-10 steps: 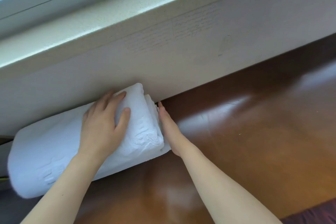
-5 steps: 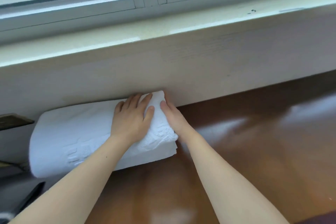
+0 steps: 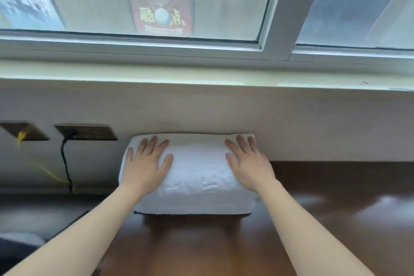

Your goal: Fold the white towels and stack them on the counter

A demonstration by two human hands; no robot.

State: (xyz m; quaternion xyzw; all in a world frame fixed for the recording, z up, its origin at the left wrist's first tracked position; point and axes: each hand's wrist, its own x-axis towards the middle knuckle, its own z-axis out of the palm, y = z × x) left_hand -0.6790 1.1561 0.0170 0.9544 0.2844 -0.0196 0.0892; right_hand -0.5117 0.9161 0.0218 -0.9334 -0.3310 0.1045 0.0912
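**Q:** What surface and room are shown?

**A:** A glossy dark brown wooden counter (image 3: 313, 231) runs along a pale wall (image 3: 224, 110). Above the wall sits a light windowsill (image 3: 201, 76), and above that a white-framed window (image 3: 277, 6). Through the glass shows a red poster (image 3: 161, 6) printed with billiard balls, and a group photo (image 3: 20, 0) at far left. Two brass-coloured outlet plates (image 3: 89, 135) are set in the wall on the left. A black cable (image 3: 65, 163) is plugged into the nearer plate and hangs down, and a yellow cable (image 3: 47, 170) trails from the farther one.

**Q:** Where are the towels, and which way do they lie?

**A:** The folded white towels (image 3: 197, 175) sit on the counter near the middle of the view, their back edge against the wall. Their long axis runs left to right, parallel to the wall. The rounded fold faces the viewer, and the short ends point left and right. The number of layers is unclear.

**Q:** What are the hands doing?

**A:** Both lie flat on top of the towels, palms down. The left hand (image 3: 145, 163) rests near the left end and the right hand (image 3: 248, 163) near the right end. Their fingers are straight, slightly spread and pointing toward the wall. Neither hand grips anything, and bare towel shows between them.
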